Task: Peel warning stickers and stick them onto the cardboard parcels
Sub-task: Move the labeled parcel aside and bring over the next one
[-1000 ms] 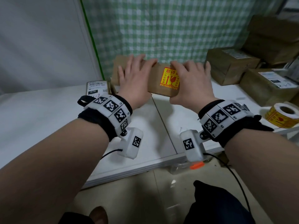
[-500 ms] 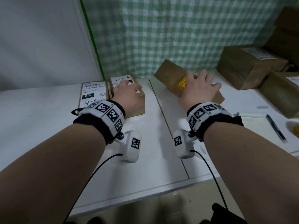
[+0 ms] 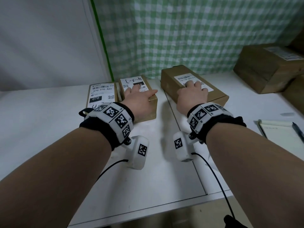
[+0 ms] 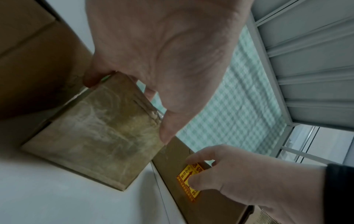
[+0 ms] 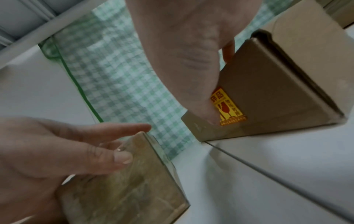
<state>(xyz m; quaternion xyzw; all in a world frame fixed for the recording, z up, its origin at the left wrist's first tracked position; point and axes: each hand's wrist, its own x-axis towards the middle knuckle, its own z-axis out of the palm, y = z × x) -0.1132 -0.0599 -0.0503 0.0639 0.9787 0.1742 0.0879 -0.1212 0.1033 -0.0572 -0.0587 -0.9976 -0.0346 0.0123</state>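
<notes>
My left hand (image 3: 139, 96) grips a small cardboard parcel (image 3: 147, 112) with a white label near the back of the white table (image 3: 148, 186). Its thumb lies along the parcel's right edge. My right hand (image 3: 192, 92) holds a larger parcel (image 3: 169, 78) just to the right. Its fingers lie over the top label and its thumb presses the side face. A yellow warning sticker (image 5: 229, 109) sits on that side face under the thumb. The same sticker (image 4: 186, 175) shows in the left wrist view. A third labelled parcel (image 3: 100, 94) lies at the far left.
More brown parcels (image 3: 269, 68) are stacked at the back right. A notepad (image 3: 279, 134) with a pen (image 3: 298, 130) lies at the right edge. A green checked curtain (image 3: 197, 30) hangs close behind the parcels.
The right hand has set the stickered parcel down flat, label up, at the back. The left hand let go of it and took the small parcel. The sticker roll has left the view.
</notes>
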